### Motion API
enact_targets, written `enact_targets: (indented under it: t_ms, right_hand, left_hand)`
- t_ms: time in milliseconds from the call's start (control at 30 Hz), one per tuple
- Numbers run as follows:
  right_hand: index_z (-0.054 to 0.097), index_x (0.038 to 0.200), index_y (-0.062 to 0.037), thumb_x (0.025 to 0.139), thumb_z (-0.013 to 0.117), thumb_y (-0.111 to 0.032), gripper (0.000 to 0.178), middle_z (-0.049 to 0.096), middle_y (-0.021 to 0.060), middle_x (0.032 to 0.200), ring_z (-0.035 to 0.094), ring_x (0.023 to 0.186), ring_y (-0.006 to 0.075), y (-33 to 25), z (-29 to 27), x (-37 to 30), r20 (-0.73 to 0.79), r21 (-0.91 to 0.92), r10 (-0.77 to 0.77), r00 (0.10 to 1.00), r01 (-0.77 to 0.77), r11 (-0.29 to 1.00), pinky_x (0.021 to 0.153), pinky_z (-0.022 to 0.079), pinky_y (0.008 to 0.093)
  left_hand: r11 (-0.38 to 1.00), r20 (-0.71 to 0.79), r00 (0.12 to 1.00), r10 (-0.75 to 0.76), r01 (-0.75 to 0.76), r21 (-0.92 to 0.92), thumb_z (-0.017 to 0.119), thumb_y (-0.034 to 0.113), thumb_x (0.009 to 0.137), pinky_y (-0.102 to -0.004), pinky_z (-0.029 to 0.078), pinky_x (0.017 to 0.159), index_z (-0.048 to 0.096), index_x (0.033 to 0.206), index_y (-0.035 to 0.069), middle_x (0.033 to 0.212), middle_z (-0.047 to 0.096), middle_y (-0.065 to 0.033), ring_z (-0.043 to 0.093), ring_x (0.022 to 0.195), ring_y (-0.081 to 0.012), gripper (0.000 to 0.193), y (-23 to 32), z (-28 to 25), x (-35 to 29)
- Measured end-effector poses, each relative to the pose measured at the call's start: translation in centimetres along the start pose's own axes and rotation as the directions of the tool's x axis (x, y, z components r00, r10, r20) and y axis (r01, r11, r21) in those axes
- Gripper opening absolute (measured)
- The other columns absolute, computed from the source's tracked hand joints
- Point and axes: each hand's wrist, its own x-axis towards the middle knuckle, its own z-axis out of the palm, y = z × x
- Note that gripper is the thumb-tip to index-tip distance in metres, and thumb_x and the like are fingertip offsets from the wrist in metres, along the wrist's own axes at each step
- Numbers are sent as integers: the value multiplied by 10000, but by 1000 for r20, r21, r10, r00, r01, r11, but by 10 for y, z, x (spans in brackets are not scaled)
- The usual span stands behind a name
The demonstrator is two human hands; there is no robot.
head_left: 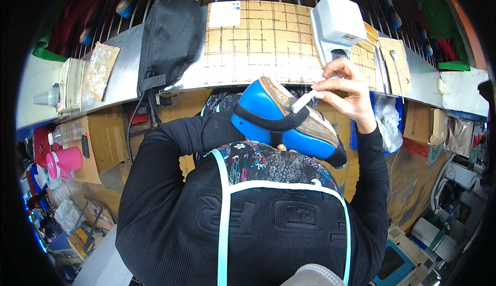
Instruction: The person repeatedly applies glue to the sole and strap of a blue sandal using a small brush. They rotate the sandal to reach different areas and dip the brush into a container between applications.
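Free passage above cardboard [263, 50], between black bag [170, 43] and white machine [338, 22]

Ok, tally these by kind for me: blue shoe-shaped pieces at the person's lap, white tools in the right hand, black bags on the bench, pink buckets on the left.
Blue shoe-shaped piece: 1
White tool: 1
Black bag: 1
Pink bucket: 1
Total: 4

Shoe-shaped piece [302, 141]: bright blue sides, mottled brown underside, black strap [279, 124]. Slim tool [304, 101]: white. Apron [268, 164]: black, multicoloured print, mint trim. Worktop [194, 72]: silver; at its far edge, tan cardboard [268, 38], dark grid lines; towards left end, black bag [170, 43].
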Motion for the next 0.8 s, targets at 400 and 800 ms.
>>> enact_targets:
  t_ms: [400,800]
  right_hand:
    - [761,898,-80,685,817,-99,222,575,56,936,563,893,177,-11,-17,3,30,-36,15,999,-14,999,738,474,285]
    - [739,903,-86,732,768,-87,174,599,36,869,579,705,132,-41,-40,-13,-425,-392,95,900,-278,877,668,439,289]
  left_hand:
    - [965,109,984,-143,163,-204,546,382,929,-400,518,894,330,1420,26,1245,464,-316,540,1087,-387,644,-4,-5,4]
    - [909,429,903,-9,186,-373,522,539,918,-362,561,816,353,1408,18,1211,520,-305,623,993,-344,734,14,-42,41]
